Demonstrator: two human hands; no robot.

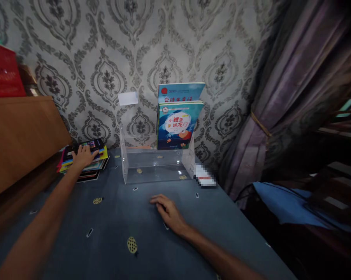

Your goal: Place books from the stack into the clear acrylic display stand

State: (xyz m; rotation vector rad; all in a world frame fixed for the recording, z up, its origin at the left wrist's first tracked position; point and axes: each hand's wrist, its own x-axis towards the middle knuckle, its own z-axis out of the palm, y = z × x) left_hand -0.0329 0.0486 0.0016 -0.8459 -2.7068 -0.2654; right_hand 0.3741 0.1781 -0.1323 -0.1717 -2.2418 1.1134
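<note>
Head view, one cam only. Left hand (pixel 83 155) is stretched out far to the left, lying palm down on top of the book stack (pixel 86 165), fingers spread flat across the top book (pixel 89 146), a dark-covered one; no pinch, nothing lifted. The stack sits at the table's back left, just beside the wood cabinet (pixel 20 136), w/ bright cover edges (yellow, pink, green) showing under the hand. Right hand (pixel 168 212) rests palm down on the blue cloth (pixel 120 217) near the table's middle, fingers loosely spread and slightly bent, holding nothing; it's in front of the clear rack (pixel 155 163), near but not touching. The rack is see-through acrylic w/ upright side walls, standing at the back of the table against the patterned wall (pixel 105 58). In the rack's right part 2 kids' books stand upright: front book (pixel 178 126) w/ a fish cartoon on blue, rear book (pixel 179 92) taller behind it, only its top strip showing. Rack's left part has no upright book. Small white card (pixel 128 98) sits on the wall above the rack's left side. Blurred-out patch just right of the rack, can't tell what it is. Red box (pixel 3 72) on the cabinet top. Purple curtain (pixel 295 97) tied back on the right.
</note>
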